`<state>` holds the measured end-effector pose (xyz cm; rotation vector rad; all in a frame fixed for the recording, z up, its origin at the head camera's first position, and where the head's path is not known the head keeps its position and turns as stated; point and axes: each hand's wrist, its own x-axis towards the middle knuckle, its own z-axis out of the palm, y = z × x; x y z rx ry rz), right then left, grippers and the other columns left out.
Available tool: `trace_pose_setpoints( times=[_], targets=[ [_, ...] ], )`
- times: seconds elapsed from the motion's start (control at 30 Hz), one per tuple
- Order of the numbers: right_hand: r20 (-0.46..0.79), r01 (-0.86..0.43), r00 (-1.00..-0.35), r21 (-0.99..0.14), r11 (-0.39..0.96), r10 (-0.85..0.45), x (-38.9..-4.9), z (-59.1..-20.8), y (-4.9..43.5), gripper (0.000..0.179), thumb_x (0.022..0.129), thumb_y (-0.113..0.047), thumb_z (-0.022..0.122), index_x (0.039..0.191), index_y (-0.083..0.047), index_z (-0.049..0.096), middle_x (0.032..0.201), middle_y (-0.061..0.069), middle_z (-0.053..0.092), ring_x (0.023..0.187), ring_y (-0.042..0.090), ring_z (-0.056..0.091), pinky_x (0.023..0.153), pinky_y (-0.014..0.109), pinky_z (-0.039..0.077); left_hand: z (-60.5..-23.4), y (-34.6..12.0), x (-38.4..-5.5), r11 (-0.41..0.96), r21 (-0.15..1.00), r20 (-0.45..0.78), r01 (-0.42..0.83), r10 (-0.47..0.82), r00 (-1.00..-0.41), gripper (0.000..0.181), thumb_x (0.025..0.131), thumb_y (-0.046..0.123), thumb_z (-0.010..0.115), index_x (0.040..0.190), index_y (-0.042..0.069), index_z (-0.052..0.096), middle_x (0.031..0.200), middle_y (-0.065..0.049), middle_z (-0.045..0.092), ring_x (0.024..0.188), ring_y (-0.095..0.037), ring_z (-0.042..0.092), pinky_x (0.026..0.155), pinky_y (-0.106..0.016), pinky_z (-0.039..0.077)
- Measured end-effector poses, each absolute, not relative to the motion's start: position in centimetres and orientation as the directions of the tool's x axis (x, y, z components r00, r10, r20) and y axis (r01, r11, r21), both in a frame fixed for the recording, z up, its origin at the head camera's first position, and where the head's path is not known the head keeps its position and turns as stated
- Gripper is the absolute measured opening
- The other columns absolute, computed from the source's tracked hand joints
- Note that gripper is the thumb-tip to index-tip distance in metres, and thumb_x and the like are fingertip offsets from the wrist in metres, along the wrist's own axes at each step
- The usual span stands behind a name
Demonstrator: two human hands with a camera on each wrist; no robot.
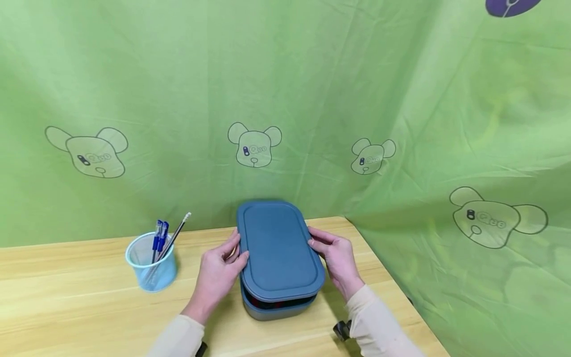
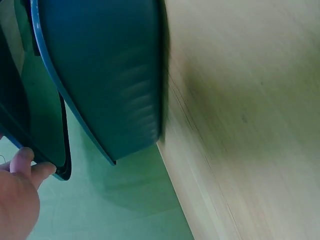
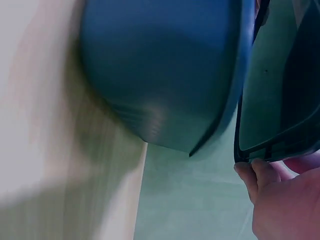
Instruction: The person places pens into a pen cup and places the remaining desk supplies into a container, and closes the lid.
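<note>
A dark blue rectangular lid (image 1: 281, 248) with rounded corners is held over a matching blue storage box (image 1: 278, 313) on the table. My left hand (image 1: 218, 270) grips the lid's left edge between thumb and fingers. On the opposite edge, my right hand (image 1: 336, 255) pinches the lid in the same way. A gap shows between lid and box at the near end, with something dark and red inside. Both wrist views show the lid's rim (image 3: 272, 145) apart from the box wall (image 2: 105, 85). Most of the box's inside is hidden under the lid.
To the left stands a light blue mesh pen cup (image 1: 153, 272) with several pens (image 1: 161, 238) in it. A green curtain (image 1: 178, 99) with printed bear heads hangs behind the wooden table (image 1: 67, 307) and along its right edge.
</note>
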<state>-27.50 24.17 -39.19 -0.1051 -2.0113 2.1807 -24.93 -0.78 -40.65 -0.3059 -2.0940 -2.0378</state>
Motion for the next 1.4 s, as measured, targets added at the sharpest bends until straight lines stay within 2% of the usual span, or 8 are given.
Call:
trace_pose_setpoints(
  times=[0.17, 0.4, 0.57, 0.7, 0.8, 0.97, 1.2, 1.4],
  targets=[
    [0.059, -0.071, -0.988, -0.995, -0.075, 0.146, -27.5, -39.7, 24.3, 0.035, 0.079, 0.007, 0.061, 0.114, 0.005, 0.058, 0.114, 0.019, 0.057, 0.101, 0.025, 0.057, 0.084, 0.028, 0.049, -41.1, -0.8, -25.1, 0.054, 0.974, 0.217, 0.219, 0.030, -0.976, 0.050, 0.079, 0.005, 0.066, 0.125, -0.002, 0.048, 0.136, -0.004, 0.039, 0.111, -0.012, 0.049, 0.083, -0.015, 0.043],
    [0.042, -0.056, -0.990, -0.993, -0.103, 0.134, -27.7, -40.4, 24.6, 0.035, 0.078, 0.011, 0.059, 0.113, 0.009, 0.057, 0.113, 0.023, 0.056, 0.101, 0.028, 0.057, 0.084, 0.030, 0.049, -41.7, -0.9, -25.3, 0.071, 0.979, 0.188, 0.192, 0.058, -0.980, 0.050, 0.079, 0.001, 0.064, 0.126, -0.002, 0.047, 0.136, -0.008, 0.039, 0.112, -0.019, 0.049, 0.084, -0.018, 0.044],
    [0.028, -0.043, -0.991, -0.993, -0.110, 0.130, -27.9, -40.8, 24.7, 0.034, 0.078, 0.011, 0.058, 0.113, 0.011, 0.056, 0.110, 0.025, 0.057, 0.100, 0.028, 0.058, 0.084, 0.030, 0.049, -41.9, -0.9, -25.3, 0.127, 0.980, 0.148, 0.156, 0.069, -0.987, 0.052, 0.079, 0.001, 0.065, 0.127, 0.000, 0.046, 0.137, -0.005, 0.037, 0.113, -0.019, 0.048, 0.083, -0.016, 0.044],
    [0.010, -0.022, -0.992, -0.996, -0.089, 0.126, -28.1, -41.2, 25.0, 0.034, 0.079, 0.010, 0.058, 0.112, 0.011, 0.056, 0.109, 0.025, 0.058, 0.098, 0.028, 0.058, 0.083, 0.029, 0.049, -42.4, -0.9, -25.2, 0.173, 0.973, 0.137, 0.152, 0.097, -0.986, 0.051, 0.080, 0.002, 0.063, 0.128, -0.002, 0.045, 0.137, -0.008, 0.037, 0.113, -0.021, 0.048, 0.083, -0.016, 0.044],
    [-0.001, -0.007, -0.994, -0.997, -0.074, 0.105, -28.1, -41.5, 25.0, 0.033, 0.079, 0.009, 0.059, 0.112, 0.011, 0.056, 0.108, 0.024, 0.059, 0.098, 0.028, 0.058, 0.083, 0.029, 0.049, -42.7, -0.9, -25.2, 0.259, 0.948, 0.166, 0.185, 0.094, -0.982, 0.049, 0.080, 0.003, 0.063, 0.126, -0.004, 0.046, 0.135, -0.010, 0.039, 0.112, -0.022, 0.049, 0.084, -0.018, 0.044],
    [0.045, -0.045, -0.995, -0.999, 0.000, 0.087, -28.2, -42.2, 25.0, 0.033, 0.078, 0.005, 0.061, 0.111, 0.009, 0.058, 0.105, 0.022, 0.061, 0.096, 0.028, 0.059, 0.082, 0.030, 0.050, -43.0, -0.8, -25.4, 0.368, 0.895, 0.237, 0.253, 0.090, -0.967, 0.047, 0.081, 0.006, 0.063, 0.124, -0.006, 0.047, 0.133, -0.014, 0.041, 0.111, -0.024, 0.049, 0.085, -0.024, 0.044],
    [0.159, -0.154, -0.987, -0.983, 0.099, 0.036, -29.1, -44.9, 26.0, 0.031, 0.079, -0.002, 0.065, 0.109, 0.002, 0.062, 0.102, 0.016, 0.064, 0.090, 0.023, 0.062, 0.076, 0.029, 0.053, -43.6, -0.8, -25.5, 0.395, 0.891, 0.200, 0.223, 0.099, -0.975, 0.050, 0.082, 0.011, 0.064, 0.126, -0.005, 0.046, 0.136, -0.013, 0.038, 0.110, -0.026, 0.050, 0.086, -0.027, 0.045],
    [0.076, -0.055, -0.991, -0.981, 0.188, 0.109, -27.8, -43.3, 24.8, 0.031, 0.080, -0.001, 0.063, 0.111, 0.000, 0.062, 0.109, 0.015, 0.061, 0.096, 0.024, 0.059, 0.079, 0.026, 0.051, -43.6, -0.8, -25.5, 0.440, 0.869, 0.198, 0.229, 0.116, -0.973, 0.049, 0.084, 0.014, 0.063, 0.126, -0.005, 0.045, 0.137, -0.012, 0.035, 0.107, -0.026, 0.052, 0.086, -0.029, 0.044]
  ],
)
